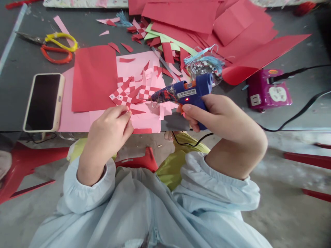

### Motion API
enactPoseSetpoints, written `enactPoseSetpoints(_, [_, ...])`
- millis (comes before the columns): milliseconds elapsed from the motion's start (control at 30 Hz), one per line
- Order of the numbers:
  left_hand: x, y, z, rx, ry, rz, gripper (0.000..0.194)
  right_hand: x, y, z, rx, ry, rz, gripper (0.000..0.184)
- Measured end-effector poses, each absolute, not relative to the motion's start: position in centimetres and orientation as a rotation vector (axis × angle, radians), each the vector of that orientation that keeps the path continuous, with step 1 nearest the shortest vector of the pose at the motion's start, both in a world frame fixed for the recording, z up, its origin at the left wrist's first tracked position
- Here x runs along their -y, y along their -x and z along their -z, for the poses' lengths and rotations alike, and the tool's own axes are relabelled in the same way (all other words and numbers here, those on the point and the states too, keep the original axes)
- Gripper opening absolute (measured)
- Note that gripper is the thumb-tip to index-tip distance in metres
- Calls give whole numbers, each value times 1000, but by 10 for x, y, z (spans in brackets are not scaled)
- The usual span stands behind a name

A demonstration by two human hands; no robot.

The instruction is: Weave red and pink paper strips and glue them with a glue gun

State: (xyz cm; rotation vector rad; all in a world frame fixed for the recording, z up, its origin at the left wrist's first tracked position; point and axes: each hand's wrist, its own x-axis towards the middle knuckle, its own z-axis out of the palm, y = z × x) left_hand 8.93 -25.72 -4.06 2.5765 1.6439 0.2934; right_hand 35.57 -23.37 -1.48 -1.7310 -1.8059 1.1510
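My right hand (pixel 219 115) is closed around the grip of a blue hot glue gun (pixel 187 91). Its nozzle points left at a woven piece of red and pink paper strips (pixel 131 94), and a small red lamp glows on its body. My left hand (pixel 112 127) pinches the near edge of that woven piece, fingers pressed together on a red strip. The weave lies on a pink sheet (pixel 147 120) at the table's near edge, beside a red sheet (pixel 94 77).
A phone (pixel 43 101) lies at the left, scissors with yellow and red handles (pixel 55 48) behind it. Red sheets and scraps (pixel 214 24) pile up at the back. A magenta power strip (pixel 269 93) with black cables sits right. Red stools stand below.
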Motion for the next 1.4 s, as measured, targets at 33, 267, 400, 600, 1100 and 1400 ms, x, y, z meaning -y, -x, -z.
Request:
enactPoseSetpoints(33, [257,-89,40,-1642,-2560,-294,29,234,-356,15,1801,1733,-1152,39])
enactPoseSetpoints(267, [254,-85,42,-1703,-2529,-275,32,233,-355,13,1798,1763,-1155,40])
enactPoseSetpoints(400, [253,-83,44,-1657,-2571,-310,32,234,-356,14,1796,1759,-1151,40])
enactPoseSetpoints(600, [255,-88,39,-1657,-2623,-137,32,233,-356,12,1831,1743,-1167,39])
enactPoseSetpoints(1100, [250,-81,47,-1706,-2484,-373,40,234,-355,13,1845,1747,-1161,36])
enactPoseSetpoints(1400, [250,-86,41,-1680,-2581,-243,30,234,-356,14,1856,1724,-1149,40])
